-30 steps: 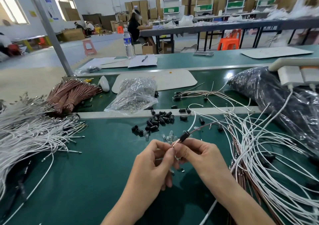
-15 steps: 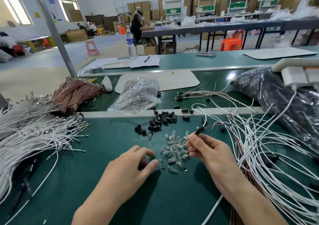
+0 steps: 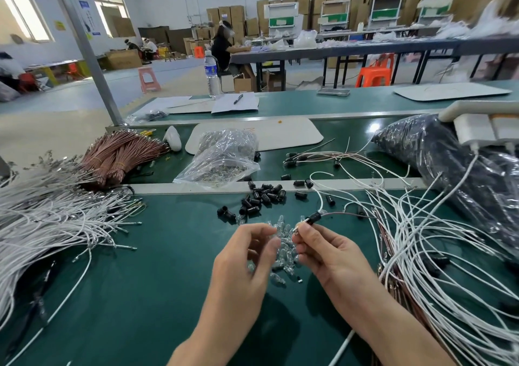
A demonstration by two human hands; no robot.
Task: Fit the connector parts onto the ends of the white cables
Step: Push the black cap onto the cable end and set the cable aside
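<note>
My right hand (image 3: 320, 250) pinches a black connector sleeve (image 3: 313, 217) at the end of a white cable (image 3: 320, 197) and a thin brown wire. My left hand (image 3: 247, 256) is raised just left of it, thumb and forefinger pinched on a small clear bulb that is hard to tell apart from the pile of clear bulbs (image 3: 285, 250) lying on the green mat between both hands. Loose black sleeves (image 3: 264, 195) lie just beyond the hands.
Tangled white cables (image 3: 421, 253) spread at the right, and another white bundle (image 3: 42, 219) lies at the left. Brown wire bundles (image 3: 118, 155), a clear bag of metal parts (image 3: 222, 157) and a black plastic bag (image 3: 449, 166) sit behind a metal divider strip (image 3: 182, 188).
My left hand went down into the clear bulb pile, then lifted back up beside my right hand. My right hand kept hold of the black sleeve throughout.
</note>
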